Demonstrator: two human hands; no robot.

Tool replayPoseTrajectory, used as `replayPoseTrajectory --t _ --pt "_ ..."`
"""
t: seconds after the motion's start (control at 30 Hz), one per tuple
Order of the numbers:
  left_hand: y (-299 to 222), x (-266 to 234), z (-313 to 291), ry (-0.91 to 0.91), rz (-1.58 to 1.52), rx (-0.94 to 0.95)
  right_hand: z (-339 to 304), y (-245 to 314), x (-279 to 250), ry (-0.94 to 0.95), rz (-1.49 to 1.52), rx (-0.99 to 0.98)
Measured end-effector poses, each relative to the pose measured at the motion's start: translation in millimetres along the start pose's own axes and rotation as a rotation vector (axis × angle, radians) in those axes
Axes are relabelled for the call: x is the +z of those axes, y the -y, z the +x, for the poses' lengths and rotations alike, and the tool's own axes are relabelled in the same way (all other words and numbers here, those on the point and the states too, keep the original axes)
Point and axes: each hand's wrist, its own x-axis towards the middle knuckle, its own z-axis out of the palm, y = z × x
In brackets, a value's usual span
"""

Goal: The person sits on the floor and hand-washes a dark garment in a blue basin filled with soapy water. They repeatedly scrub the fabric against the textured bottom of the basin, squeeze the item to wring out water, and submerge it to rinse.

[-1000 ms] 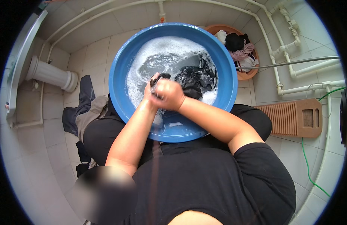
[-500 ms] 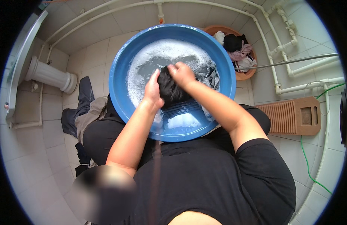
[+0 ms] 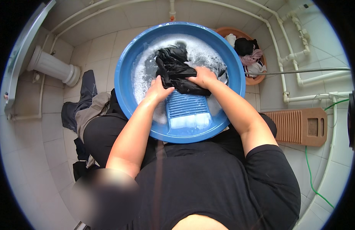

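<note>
Black cloth [image 3: 175, 68] in the blue tub [image 3: 123, 84]
Left hand [image 3: 159, 91] and right hand [image 3: 203, 78] grip it — beside the ridges [image 3: 187, 106] toward the near edge.

the basin [image 3: 124, 82] looks smooth, glossy plastic and the garment [image 3: 173, 69] shiny cloth.

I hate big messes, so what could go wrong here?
The wet black cloth might slip from the right grip. Suds could splash out of the blue tub and wet the clothes at the left. Its hard ridges might scrape knuckles.
</note>
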Motion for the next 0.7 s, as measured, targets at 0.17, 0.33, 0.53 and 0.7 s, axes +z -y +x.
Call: replayPoseTrajectory --t 0.17,0.33,0.53,0.7 --pt "6.5 -8.6 1.0 0.026 0.05 -0.056 -16.8 5.5 -31.3 0.22 -0.234 0.027" --pt "-12.5 -20.4 0.5 0.032 0.168 0.234 -34.8 -22.5 -65.4 0.616 -0.123 -0.063" --pt "-27.2 -3.3 -3.6 0.229 -1.431 -0.15 12.7 -28.7 -37.8 -0.287 0.033 -0.239" --pt "-13.9 6.9 -1.9 0.154 -1.301 -0.255 19.8 -18.3 35.8 -0.113 -0.004 -0.105"
